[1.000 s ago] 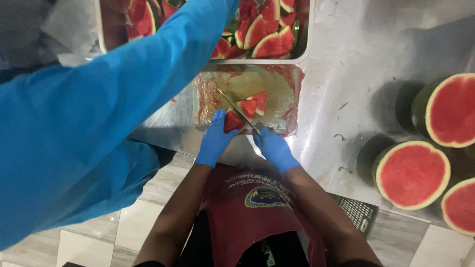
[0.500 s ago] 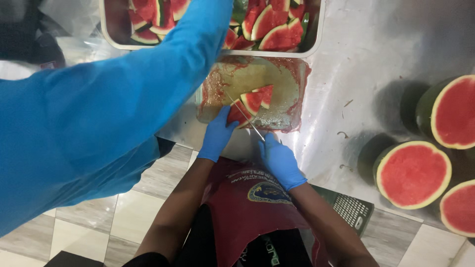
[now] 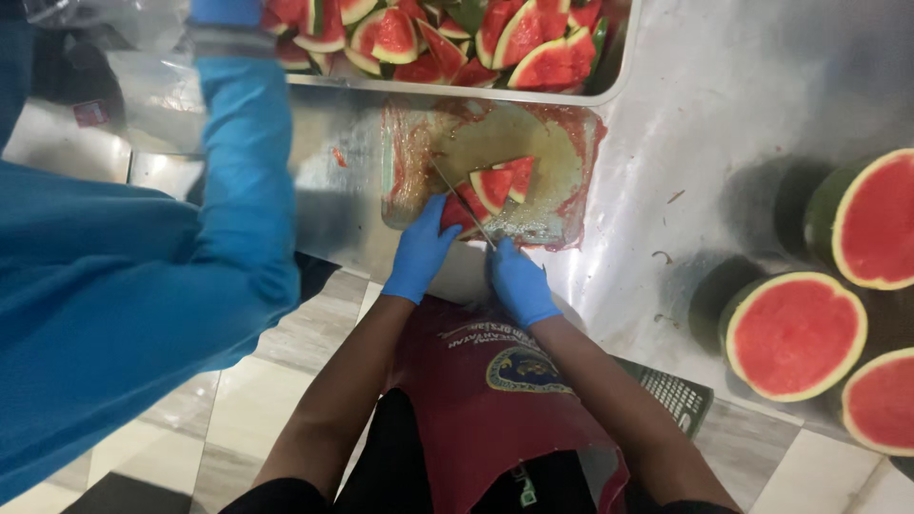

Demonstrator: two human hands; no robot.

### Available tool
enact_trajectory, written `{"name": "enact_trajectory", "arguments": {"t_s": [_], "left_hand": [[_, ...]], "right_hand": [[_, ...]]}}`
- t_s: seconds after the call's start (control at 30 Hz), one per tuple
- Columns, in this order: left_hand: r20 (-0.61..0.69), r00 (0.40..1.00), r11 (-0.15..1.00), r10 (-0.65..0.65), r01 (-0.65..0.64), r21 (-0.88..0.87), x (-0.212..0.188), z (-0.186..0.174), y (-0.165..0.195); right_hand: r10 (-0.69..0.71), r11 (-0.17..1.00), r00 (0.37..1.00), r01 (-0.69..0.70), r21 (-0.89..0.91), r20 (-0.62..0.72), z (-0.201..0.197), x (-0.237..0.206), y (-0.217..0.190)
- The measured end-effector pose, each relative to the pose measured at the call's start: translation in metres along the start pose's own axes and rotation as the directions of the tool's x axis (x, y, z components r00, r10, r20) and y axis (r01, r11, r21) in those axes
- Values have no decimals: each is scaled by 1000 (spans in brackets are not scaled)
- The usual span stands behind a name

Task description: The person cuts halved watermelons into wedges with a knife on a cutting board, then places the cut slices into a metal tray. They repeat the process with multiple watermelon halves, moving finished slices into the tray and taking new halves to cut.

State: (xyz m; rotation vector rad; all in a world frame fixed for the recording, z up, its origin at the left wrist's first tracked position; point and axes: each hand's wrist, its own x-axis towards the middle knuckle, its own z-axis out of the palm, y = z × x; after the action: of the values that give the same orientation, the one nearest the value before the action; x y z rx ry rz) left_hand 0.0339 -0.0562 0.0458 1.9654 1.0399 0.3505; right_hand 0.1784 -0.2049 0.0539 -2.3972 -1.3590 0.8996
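Both my hands wear blue gloves at the near edge of a juice-stained cutting board (image 3: pixel 552 143). My left hand (image 3: pixel 422 249) presses a red watermelon piece (image 3: pixel 459 211) down on the board. My right hand (image 3: pixel 519 281) grips the handle of a knife (image 3: pixel 464 204), whose thin blade slants up and left across the melon. Two cut watermelon wedges (image 3: pixel 503 182) lie just right of the blade, rinds showing.
A metal tray (image 3: pixel 609 71) behind the board holds several watermelon wedges. Three halved watermelons (image 3: pixel 795 333) sit cut side up on the steel counter at right. Another person's blue sleeve (image 3: pixel 238 162) reaches over the left side toward the tray. Tiled floor lies below.
The view has shifted, so the board and tray sit a little lower in frame. The other person's arm has drawn back leftward, and the knife blade still lies across the melon.
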Motion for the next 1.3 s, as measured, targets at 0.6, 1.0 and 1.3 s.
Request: {"name": "enact_trajectory", "arguments": {"t_s": [0.6, 1.0, 1.3], "left_hand": [[-274, 962, 983, 12, -61, -172, -17, -3, -10], [-252, 965, 979, -72, 20, -201, -11, -1, -8], [-243, 965, 987, -102, 68, -147, -12, -2, -11]], "right_hand": [[-30, 999, 999, 31, 31, -38, -66, -38, -39], [-129, 992, 988, 129, -8, -85, -57, -39, -48], [12, 990, 993, -28, 141, 114, -8, -1, -27]]}}
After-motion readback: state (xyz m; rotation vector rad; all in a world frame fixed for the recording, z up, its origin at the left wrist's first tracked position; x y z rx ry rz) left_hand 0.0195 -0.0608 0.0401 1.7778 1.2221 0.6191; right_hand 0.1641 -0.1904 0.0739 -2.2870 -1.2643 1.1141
